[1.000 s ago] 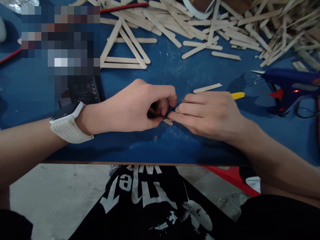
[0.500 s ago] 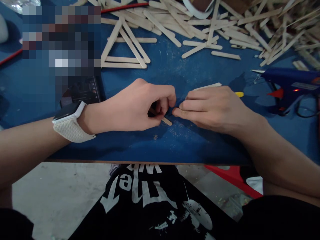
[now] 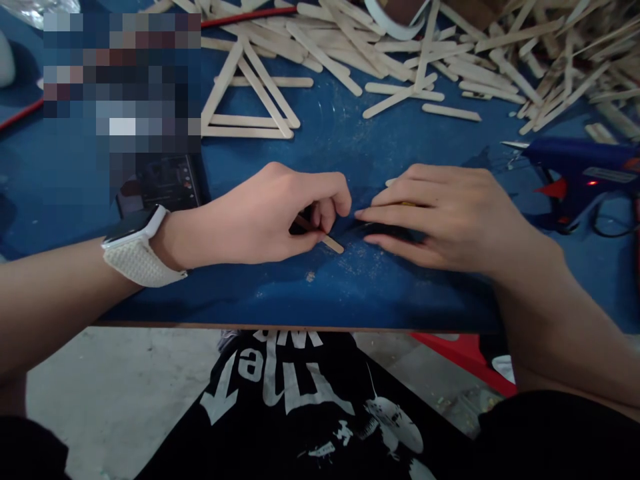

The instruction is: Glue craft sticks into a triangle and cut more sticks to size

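Observation:
My left hand (image 3: 260, 217), with a white watch on its wrist, pinches a short wooden stick (image 3: 331, 243) whose free end rests on the blue table (image 3: 330, 293). Just to the right, my right hand (image 3: 450, 217) lies flat on the table with its fingers spread, pointing left. It covers a loose wooden stick (image 3: 390, 181) and a yellow-handled tool, both almost fully hidden. Its fingertips stop a little short of the left hand's fingers.
A triangle of glued sticks (image 3: 250, 93) lies at the back left beside a dark phone (image 3: 165, 183). A big pile of loose sticks (image 3: 450, 47) fills the back. A blue glue gun (image 3: 585, 170) with a lit red lamp stands at the right. The table's front edge runs just below my hands.
My right hand has let go of the short stick, slid right and back, and flattened over the loose stick and yellow tool. The left hand keeps its pinch on the short stick.

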